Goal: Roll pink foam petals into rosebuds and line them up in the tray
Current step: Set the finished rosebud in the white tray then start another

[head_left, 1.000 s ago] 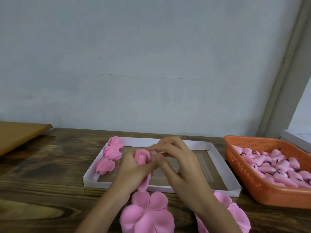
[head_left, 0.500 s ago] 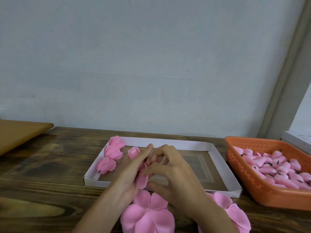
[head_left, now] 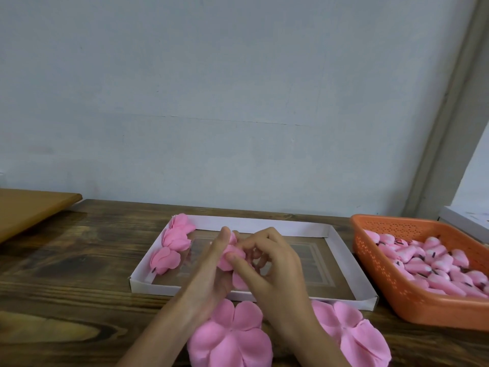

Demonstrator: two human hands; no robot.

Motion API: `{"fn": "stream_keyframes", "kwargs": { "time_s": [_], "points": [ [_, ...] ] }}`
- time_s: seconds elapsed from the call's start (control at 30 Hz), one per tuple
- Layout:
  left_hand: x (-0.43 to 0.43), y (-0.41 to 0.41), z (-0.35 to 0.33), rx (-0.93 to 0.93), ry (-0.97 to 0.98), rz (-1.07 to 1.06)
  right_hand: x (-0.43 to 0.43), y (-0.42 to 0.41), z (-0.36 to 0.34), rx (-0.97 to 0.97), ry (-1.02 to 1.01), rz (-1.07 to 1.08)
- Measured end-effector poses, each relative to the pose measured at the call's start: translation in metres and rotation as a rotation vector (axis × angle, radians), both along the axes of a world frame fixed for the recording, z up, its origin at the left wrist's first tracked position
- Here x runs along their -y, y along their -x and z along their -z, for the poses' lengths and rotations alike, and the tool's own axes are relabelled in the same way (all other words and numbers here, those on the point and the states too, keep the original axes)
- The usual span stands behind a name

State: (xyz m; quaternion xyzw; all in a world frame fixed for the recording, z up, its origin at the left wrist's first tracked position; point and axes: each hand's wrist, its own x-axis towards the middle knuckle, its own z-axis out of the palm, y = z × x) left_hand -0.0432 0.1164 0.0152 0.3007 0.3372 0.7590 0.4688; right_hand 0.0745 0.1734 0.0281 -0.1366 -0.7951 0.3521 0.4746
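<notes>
Rosebud over tray: left hand flat behind it, fingers straight; right hand pinches it.

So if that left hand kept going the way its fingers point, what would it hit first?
Probably the far rim of the white tray, just beyond the left hand; depth is unclear, so it might pass over toward the wall.

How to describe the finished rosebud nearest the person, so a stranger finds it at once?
Look at the white tray on the wooden table. Three pink rosebuds lie along its left wall. The nearest rosebud sits by the front corner, the other two behind it.
</notes>
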Motion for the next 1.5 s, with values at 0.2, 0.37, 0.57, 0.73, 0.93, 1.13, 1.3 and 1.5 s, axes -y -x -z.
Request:
{"fn": "stream_keyframes", "kwargs": {
  "time_s": [0.2,0.37,0.57,0.73,0.93,1.13,1.3,1.5],
  "points": [
    [0.002,-0.001,0.003,-0.229,-0.001,-0.024,-0.005,-0.002,0.002,-0.059,0.101,-0.004],
    [0.011,0.001,0.000,-0.311,0.003,0.097,-0.010,-0.004,0.001,-0.055,0.172,-0.050],
    [0.009,0.004,-0.004,-0.235,-0.011,0.125,-0.018,-0.005,-0.001,-0.041,0.216,-0.158],
    [0.000,0.001,0.000,-0.122,-0.009,0.045,-0.019,-0.005,-0.002,-0.019,0.207,-0.223],
    [0.003,-0.003,-0.007,-0.183,-0.048,0.112,-0.019,-0.008,-0.004,0.012,0.254,-0.267],
    [0.003,-0.003,-0.004,-0.218,-0.012,0.072,-0.025,-0.010,-0.006,0.042,0.252,-0.264],
    [0.003,-0.005,0.000,-0.372,0.028,0.060,-0.024,-0.006,-0.002,-0.003,0.266,-0.212],
    [0.007,0.004,0.003,-0.535,0.097,0.080,-0.026,-0.006,-0.001,-0.002,0.298,-0.251]
  ]
}}
